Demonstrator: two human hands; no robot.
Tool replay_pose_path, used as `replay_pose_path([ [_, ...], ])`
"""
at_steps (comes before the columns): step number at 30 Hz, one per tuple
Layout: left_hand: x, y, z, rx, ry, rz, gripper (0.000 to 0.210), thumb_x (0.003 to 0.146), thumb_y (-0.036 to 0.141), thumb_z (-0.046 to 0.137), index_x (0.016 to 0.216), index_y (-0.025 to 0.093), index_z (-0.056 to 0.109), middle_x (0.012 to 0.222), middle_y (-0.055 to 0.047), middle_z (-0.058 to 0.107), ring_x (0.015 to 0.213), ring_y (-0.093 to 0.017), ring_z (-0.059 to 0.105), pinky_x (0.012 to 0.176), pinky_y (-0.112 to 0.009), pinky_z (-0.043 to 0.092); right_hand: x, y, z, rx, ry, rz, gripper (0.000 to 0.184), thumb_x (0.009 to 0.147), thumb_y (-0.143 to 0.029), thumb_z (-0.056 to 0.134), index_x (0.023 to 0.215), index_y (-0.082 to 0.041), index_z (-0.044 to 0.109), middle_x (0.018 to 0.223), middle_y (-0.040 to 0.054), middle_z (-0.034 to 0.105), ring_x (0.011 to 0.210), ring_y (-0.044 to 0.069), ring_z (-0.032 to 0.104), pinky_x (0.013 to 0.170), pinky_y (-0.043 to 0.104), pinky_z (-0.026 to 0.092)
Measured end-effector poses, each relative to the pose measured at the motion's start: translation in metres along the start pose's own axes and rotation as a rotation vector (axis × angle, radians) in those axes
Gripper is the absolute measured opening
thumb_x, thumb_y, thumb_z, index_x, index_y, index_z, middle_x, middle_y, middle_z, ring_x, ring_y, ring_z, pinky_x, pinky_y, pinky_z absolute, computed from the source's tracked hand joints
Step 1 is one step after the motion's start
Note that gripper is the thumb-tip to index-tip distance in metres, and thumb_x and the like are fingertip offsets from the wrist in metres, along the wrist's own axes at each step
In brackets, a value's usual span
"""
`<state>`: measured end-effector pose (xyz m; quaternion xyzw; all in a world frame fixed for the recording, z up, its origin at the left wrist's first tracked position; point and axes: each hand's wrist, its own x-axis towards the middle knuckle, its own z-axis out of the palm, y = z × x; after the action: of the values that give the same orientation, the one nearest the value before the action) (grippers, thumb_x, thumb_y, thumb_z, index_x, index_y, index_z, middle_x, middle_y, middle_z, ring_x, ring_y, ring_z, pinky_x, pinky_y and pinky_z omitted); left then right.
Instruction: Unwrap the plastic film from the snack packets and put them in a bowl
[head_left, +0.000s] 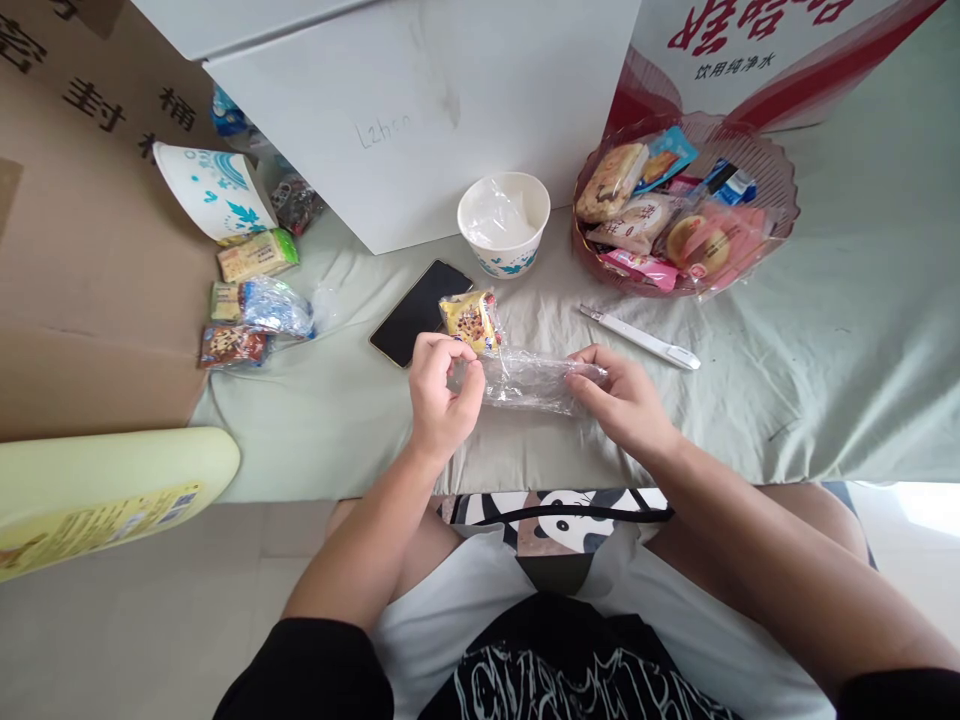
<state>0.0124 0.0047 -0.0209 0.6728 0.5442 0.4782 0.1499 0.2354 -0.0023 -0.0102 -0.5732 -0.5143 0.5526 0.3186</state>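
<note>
Stretched between my hands is a clear plastic wrapper (529,382), crinkled and see-through. My left hand (444,392) pinches its left end between thumb and fingers. At the other end my right hand (626,398) grips it, thumb on top. Just beyond the wrapper lies a small yellow snack packet (471,318), partly over a black phone (416,308). A white utility knife (641,337) rests on the cloth beyond my right hand. Farther back stands a paper bowl (504,225) with clear plastic inside.
A pink ribbed basket (780,190) holds several wrapped snacks at the back right. On the left, a tipped paper bowl (217,190) and several snack packets (259,255) lie beside a cardboard box (90,270). A white box (420,120) stands behind.
</note>
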Motion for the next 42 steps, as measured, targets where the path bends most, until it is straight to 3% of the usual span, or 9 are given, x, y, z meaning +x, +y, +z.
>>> replay_pose_path([
  [11, 0.006, 0.0, -0.003, -0.092, -0.092, -0.174, 0.01, 0.083, 0.012, 0.058, 0.076, 0.021, 0.058, 0.074, 0.001, 0.053, 0.068, -0.013, 0.049, 0.062, -0.026, 0.041, 0.0, -0.002, 0.0, -0.05, -0.019, 0.002, 0.027, 0.076, -0.048, 0.06, 0.079, -0.022, 0.052, 0.059, -0.0054, 0.046, 0.052, 0.011, 0.04, 0.05, 0.026, 0.028],
  [17, 0.002, 0.004, 0.0, -0.134, -0.262, -0.137, 0.009, 0.082, 0.014, 0.056, 0.075, 0.02, 0.056, 0.058, 0.006, 0.049, 0.052, -0.009, 0.044, 0.052, -0.023, 0.036, 0.001, 0.001, 0.001, -0.08, -0.035, -0.007, 0.027, 0.076, -0.047, 0.059, 0.08, -0.022, 0.053, 0.06, -0.0051, 0.047, 0.052, 0.011, 0.041, 0.05, 0.027, 0.03],
  [27, 0.003, 0.007, 0.001, -0.137, -0.264, -0.094, 0.011, 0.087, 0.019, 0.056, 0.075, 0.02, 0.056, 0.06, 0.005, 0.052, 0.052, -0.008, 0.044, 0.05, -0.022, 0.037, -0.001, 0.002, 0.001, -0.097, -0.073, -0.019, 0.025, 0.078, -0.046, 0.058, 0.083, -0.022, 0.053, 0.063, -0.0046, 0.048, 0.054, 0.011, 0.04, 0.052, 0.027, 0.031],
  [30, 0.0, 0.01, 0.0, -0.174, -0.205, -0.025, 0.019, 0.091, 0.021, 0.055, 0.072, 0.02, 0.055, 0.058, 0.004, 0.051, 0.051, -0.008, 0.044, 0.049, -0.022, 0.035, -0.002, 0.002, 0.002, -0.089, -0.067, -0.024, 0.025, 0.078, -0.046, 0.058, 0.083, -0.022, 0.053, 0.062, -0.0051, 0.047, 0.053, 0.011, 0.039, 0.052, 0.027, 0.031],
  [33, -0.006, 0.013, -0.003, -0.209, 0.005, 0.109, 0.023, 0.092, 0.018, 0.055, 0.069, 0.02, 0.051, 0.055, 0.005, 0.045, 0.048, -0.008, 0.037, 0.047, -0.024, 0.029, -0.002, 0.003, 0.002, -0.076, -0.068, -0.026, 0.025, 0.078, -0.046, 0.058, 0.082, -0.022, 0.052, 0.062, -0.0054, 0.047, 0.054, 0.011, 0.04, 0.052, 0.027, 0.031],
  [35, -0.009, 0.016, -0.006, -0.219, 0.069, 0.193, 0.023, 0.091, 0.016, 0.054, 0.069, 0.02, 0.05, 0.055, 0.006, 0.041, 0.047, -0.008, 0.032, 0.046, -0.025, 0.026, -0.002, 0.004, 0.002, -0.076, -0.067, -0.019, 0.025, 0.078, -0.046, 0.059, 0.081, -0.022, 0.052, 0.061, -0.0053, 0.047, 0.054, 0.011, 0.041, 0.051, 0.027, 0.031],
  [38, -0.01, 0.021, -0.007, -0.179, -0.154, 0.092, 0.018, 0.093, 0.019, 0.055, 0.075, 0.02, 0.056, 0.063, 0.002, 0.051, 0.054, -0.01, 0.045, 0.05, -0.024, 0.036, -0.003, 0.005, 0.003, -0.064, -0.092, -0.016, 0.024, 0.079, -0.045, 0.06, 0.081, -0.022, 0.052, 0.061, -0.0052, 0.048, 0.053, 0.011, 0.042, 0.051, 0.026, 0.032],
  [40, -0.009, 0.023, -0.005, -0.176, -0.387, -0.098, 0.011, 0.094, 0.028, 0.057, 0.091, 0.019, 0.064, 0.085, -0.004, 0.066, 0.072, -0.014, 0.061, 0.06, -0.025, 0.049, -0.005, 0.005, 0.005, -0.024, -0.137, -0.049, 0.023, 0.081, -0.043, 0.062, 0.08, -0.021, 0.052, 0.063, -0.0043, 0.05, 0.055, 0.011, 0.044, 0.053, 0.026, 0.034],
  [42, -0.009, 0.025, -0.002, -0.265, -0.573, -0.252, 0.026, 0.093, 0.038, 0.06, 0.11, 0.018, 0.065, 0.113, -0.011, 0.07, 0.096, -0.021, 0.069, 0.074, -0.03, 0.057, -0.008, 0.006, 0.008, 0.036, -0.194, -0.123, 0.022, 0.085, -0.04, 0.062, 0.08, -0.021, 0.053, 0.067, -0.003, 0.053, 0.059, 0.012, 0.047, 0.057, 0.026, 0.037],
])
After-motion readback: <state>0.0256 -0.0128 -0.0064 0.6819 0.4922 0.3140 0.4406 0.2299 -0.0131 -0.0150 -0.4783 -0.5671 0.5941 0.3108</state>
